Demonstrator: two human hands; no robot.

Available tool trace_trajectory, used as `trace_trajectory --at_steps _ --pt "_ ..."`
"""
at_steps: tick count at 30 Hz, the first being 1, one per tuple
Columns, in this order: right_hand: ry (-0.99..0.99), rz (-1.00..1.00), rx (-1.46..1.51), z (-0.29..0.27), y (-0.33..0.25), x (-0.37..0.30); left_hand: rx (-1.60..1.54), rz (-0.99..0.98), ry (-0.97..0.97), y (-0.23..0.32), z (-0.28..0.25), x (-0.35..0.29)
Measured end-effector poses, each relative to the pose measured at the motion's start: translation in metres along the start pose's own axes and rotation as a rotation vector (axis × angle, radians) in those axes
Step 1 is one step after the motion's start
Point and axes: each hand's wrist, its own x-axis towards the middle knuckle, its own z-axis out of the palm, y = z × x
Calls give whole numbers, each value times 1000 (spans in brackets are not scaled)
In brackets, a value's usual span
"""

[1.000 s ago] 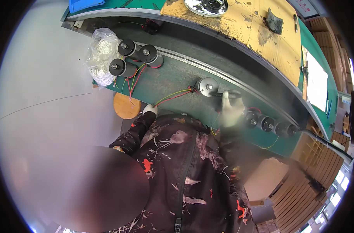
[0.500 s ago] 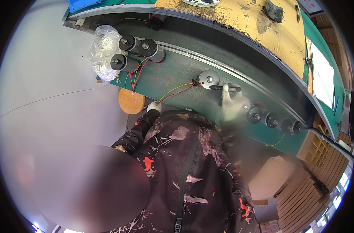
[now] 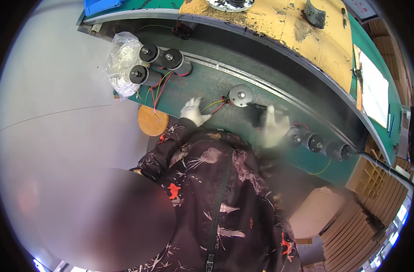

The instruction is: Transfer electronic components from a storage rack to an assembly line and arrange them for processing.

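A motor with a round grey end face and a short shaft [image 3: 241, 95] stands on the green bench top. Its yellow-green and red wires [image 3: 216, 105] run left toward my left hand [image 3: 194, 112]. That white-gloved hand rests at the bench's near edge with fingers apart, its fingertips close to the wire ends. To the motor's right, my gloved right hand [image 3: 274, 126], somewhat blurred, grips a black marker pen [image 3: 257, 106]. The pen's tip end points at the lower right rim of the motor face; I cannot tell whether they touch.
Three black-topped motors [image 3: 173, 59] with trailing wires stand at the left beside a clear plastic bag [image 3: 124, 59]. Several more motors [image 3: 315, 142] line the right. A metal rail [image 3: 225, 65] crosses behind. Cardboard [image 3: 279, 22] covers the raised shelf. A round wooden stool [image 3: 152, 120] stands below.
My left hand has let go of the wires, moved right onto the bench and spread its fingers. The wires have slackened. My right hand and the pen have shifted slightly down.
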Motion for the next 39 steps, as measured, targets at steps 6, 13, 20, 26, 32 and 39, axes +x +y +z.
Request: trace_trajectory --at_steps 6,13,20,26,32,39 --pt "205 -125 259 -29 -11 -1 -93 185 134 133 -21 35" --pt "213 -281 149 -49 -37 -10 -212 115 345 114 -12 39" --pt "156 -113 237 -51 -17 -27 -12 -226 483 4 -48 52" --pt "158 -30 235 -42 1 -29 -17 -391 527 -46 -98 50" --pt "359 -111 244 -71 -11 -19 -147 -370 733 -23 -85 46" --pt "599 -84 247 -126 -38 -23 -667 468 -116 94 69 18"
